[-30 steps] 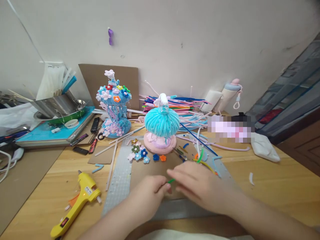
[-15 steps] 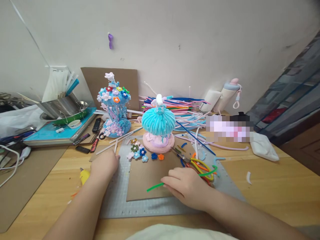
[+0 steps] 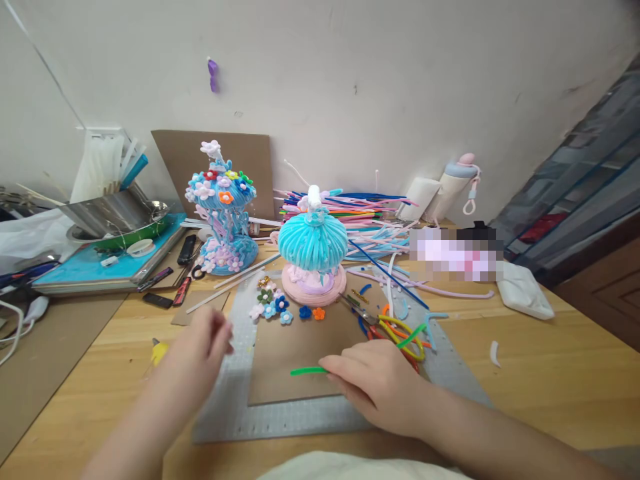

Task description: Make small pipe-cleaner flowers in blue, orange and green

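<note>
My right hand [image 3: 375,383] rests on a brown cardboard sheet [image 3: 293,340] and pinches one end of a green pipe cleaner [image 3: 306,371], which lies flat and points left. My left hand [image 3: 200,343] hovers over the left edge of the grey cutting mat [image 3: 235,407]. It is blurred, with the fingers loosely curled, and I cannot make out anything in it. A yellow glue gun [image 3: 159,350] is mostly hidden behind that hand. Beyond the cardboard stands a blue pipe-cleaner dome on a pink base [image 3: 313,247], with small fuzzy flowers [image 3: 274,307] in front of it.
A taller blue flowered craft [image 3: 220,220] stands at the back left. A heap of coloured pipe cleaners [image 3: 360,213] lies against the wall. Looped yellow, orange and green pipe cleaners with scissors [image 3: 400,330] sit right of my hand. A metal bowl [image 3: 113,213] and books occupy the far left.
My left hand let go of the green pipe cleaner, reached out to the left toward the white sticks, and has now drawn back a little. My right hand keeps the pipe cleaner on the cardboard.
</note>
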